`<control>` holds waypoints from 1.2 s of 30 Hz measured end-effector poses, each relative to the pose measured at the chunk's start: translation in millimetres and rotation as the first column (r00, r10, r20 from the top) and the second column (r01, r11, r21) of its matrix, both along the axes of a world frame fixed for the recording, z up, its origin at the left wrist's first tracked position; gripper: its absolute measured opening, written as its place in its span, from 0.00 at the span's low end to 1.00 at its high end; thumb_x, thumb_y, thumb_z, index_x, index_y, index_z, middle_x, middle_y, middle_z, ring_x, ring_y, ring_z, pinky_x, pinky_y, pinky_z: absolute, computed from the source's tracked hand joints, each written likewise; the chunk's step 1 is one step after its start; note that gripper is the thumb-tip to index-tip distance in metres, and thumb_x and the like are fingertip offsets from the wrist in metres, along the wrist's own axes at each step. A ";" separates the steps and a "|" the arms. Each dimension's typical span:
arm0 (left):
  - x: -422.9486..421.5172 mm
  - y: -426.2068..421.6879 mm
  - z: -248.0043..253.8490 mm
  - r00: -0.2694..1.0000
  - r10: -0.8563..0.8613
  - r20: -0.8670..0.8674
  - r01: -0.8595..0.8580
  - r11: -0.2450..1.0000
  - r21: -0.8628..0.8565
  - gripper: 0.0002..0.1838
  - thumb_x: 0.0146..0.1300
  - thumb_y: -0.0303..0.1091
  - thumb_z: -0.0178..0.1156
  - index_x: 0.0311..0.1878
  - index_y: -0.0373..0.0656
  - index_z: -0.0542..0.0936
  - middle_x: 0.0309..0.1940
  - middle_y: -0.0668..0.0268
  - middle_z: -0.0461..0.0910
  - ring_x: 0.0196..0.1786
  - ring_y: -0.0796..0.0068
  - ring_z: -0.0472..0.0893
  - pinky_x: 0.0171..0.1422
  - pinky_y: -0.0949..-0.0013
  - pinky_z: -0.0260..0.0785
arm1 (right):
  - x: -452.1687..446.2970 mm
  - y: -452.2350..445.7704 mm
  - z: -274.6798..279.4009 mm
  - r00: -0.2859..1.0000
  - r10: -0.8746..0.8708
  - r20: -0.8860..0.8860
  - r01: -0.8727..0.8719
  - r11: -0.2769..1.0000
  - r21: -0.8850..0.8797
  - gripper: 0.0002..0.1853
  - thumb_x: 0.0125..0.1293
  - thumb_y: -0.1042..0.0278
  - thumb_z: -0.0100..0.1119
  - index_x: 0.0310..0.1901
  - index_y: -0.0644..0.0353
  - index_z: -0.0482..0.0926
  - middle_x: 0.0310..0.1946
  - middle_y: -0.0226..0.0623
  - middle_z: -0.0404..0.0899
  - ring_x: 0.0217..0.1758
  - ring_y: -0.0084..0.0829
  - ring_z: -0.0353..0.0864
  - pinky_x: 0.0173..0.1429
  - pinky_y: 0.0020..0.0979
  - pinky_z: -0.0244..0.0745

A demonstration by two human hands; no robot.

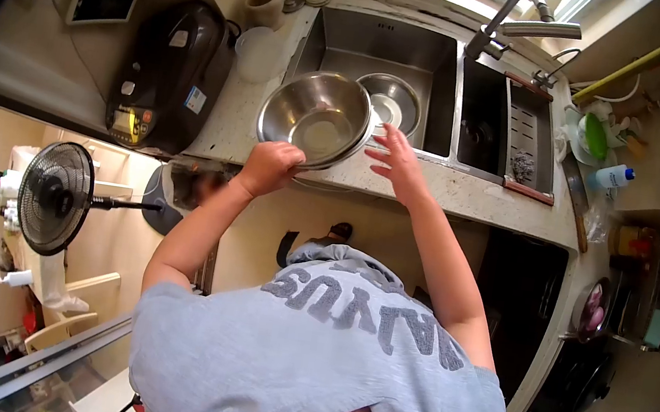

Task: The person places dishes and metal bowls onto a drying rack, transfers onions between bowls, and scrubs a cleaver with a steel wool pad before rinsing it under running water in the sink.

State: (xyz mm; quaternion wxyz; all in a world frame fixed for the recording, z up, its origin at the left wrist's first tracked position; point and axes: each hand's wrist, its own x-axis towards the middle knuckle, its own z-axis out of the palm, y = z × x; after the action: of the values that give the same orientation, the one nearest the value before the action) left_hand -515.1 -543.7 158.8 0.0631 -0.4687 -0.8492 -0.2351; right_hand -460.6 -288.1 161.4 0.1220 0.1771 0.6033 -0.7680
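A steel bowl (pixel 317 116), which seems to have another rim beneath it, is tilted over the front edge of the sink (pixel 379 40). My left hand (pixel 274 166) grips its near rim with the fingers closed. To the right of the bowl, my right hand (pixel 399 165) is raised with its fingers apart and holds nothing. A smaller steel bowl (pixel 412 100) sits in the sink basin behind, partly hidden by the held bowl.
A faucet (pixel 488 43) rises behind the sink, with a slotted drain tray (pixel 526 128) at its right. A dark rice cooker (pixel 171 74) stands left on the counter (pixel 227 128). A bottle (pixel 611 177) and knife (pixel 576 198) lie right. A fan (pixel 54 197) stands at left.
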 end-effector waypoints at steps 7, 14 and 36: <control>-61.8 80.9 19.8 0.726 -0.171 0.666 -0.265 0.824 0.501 0.07 0.54 0.32 0.63 0.33 0.40 0.78 0.20 0.74 0.76 0.23 0.81 0.73 0.27 0.76 0.62 | -5.0 68.0 15.7 0.973 -0.223 -0.054 0.223 0.975 -0.017 0.27 0.67 0.44 0.39 0.61 0.52 0.60 0.56 0.37 0.67 0.51 0.30 0.73 0.49 0.30 0.68; -121.8 143.5 -4.6 0.355 -0.679 0.643 -0.739 0.218 0.638 0.13 0.61 0.39 0.57 0.41 0.39 0.75 0.34 0.66 0.78 0.33 0.76 0.78 0.38 0.71 0.73 | -2.7 88.6 12.9 0.957 -0.289 -0.039 0.290 0.957 0.022 0.26 0.67 0.44 0.39 0.59 0.51 0.63 0.53 0.33 0.67 0.49 0.26 0.73 0.47 0.29 0.67; -117.9 158.3 38.2 0.185 -0.684 0.705 -0.861 0.233 0.452 0.28 0.66 0.55 0.40 0.59 0.43 0.65 0.58 0.61 0.66 0.59 0.63 0.68 0.61 0.58 0.64 | -104.8 73.3 8.3 0.926 -0.357 0.124 0.372 0.919 -0.129 0.13 0.69 0.59 0.40 0.38 0.52 0.75 0.32 0.26 0.76 0.37 0.23 0.75 0.40 0.29 0.73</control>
State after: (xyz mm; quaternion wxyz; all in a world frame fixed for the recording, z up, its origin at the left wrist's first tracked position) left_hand -633.0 -385.4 196.9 -0.1975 0.0483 -0.3369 -0.9193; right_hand -565.4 -214.8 169.7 0.0192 0.3143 0.4935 -0.8108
